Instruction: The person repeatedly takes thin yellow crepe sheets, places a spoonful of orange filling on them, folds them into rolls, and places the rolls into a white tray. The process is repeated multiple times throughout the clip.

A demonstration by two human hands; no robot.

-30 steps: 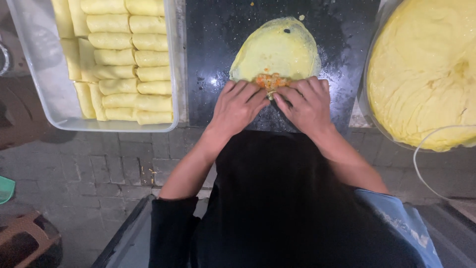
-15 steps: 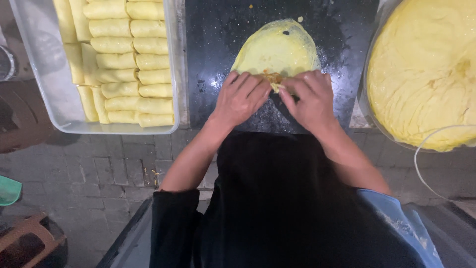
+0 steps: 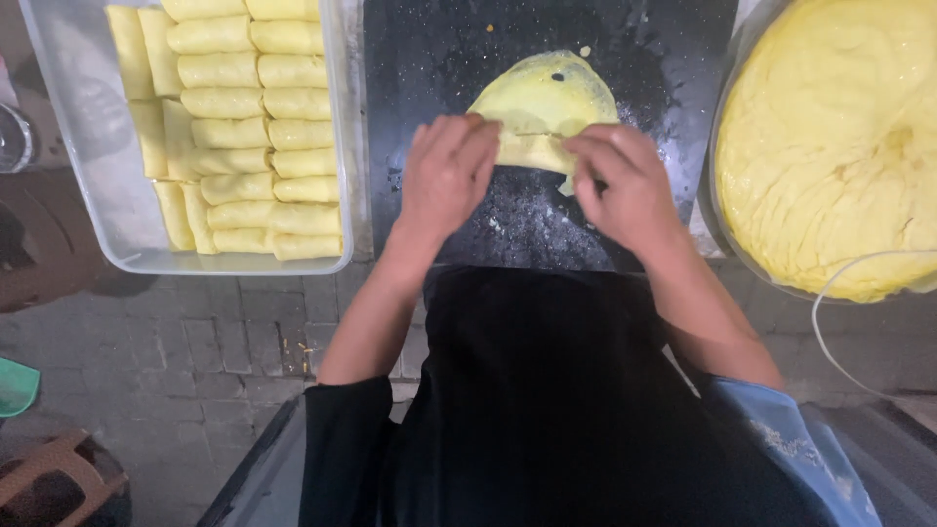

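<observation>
A black, speckled stone slab [image 3: 439, 59] dusted with flour lies on a paved grey brick floor [image 3: 195, 332], seen from above. On the slab, a thin round yellow crepe wrapper [image 3: 547, 98] sits toward the far side, its near edge folded over into a roll. The left hand [image 3: 444, 176] presses on the left end of that fold, fingers close together and curled down onto it. The right hand [image 3: 625, 181] grips the right end of the fold, fingers bent and pinching the wrapper's edge. To the left of the slab, a clear rectangular plastic tray [image 3: 68, 146] holds rows of pale yellow rolled crepes [image 3: 264, 127] laid side by side. To the right, a large round stack of yellow crepe sheets [image 3: 830, 146] lies in a clear plastic bag.
</observation>
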